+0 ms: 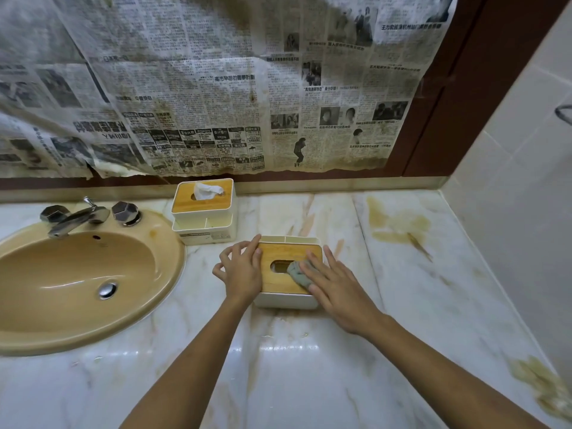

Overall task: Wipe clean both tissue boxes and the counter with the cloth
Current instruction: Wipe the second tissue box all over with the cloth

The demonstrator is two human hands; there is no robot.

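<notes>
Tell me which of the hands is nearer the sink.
Left. The left hand rests against the left edge of the near tissue box, the side facing the sink; the right hand presses the cloth on its top, farther away.

Left hand (243, 270) and right hand (337, 291) are bare, both forearms (198, 360) uncovered to the frame edge.

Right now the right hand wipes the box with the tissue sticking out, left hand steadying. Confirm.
No. In the head view the right hand wipes and the left hand steadies the near box, its slot empty; the tissue is in the far box.
</notes>
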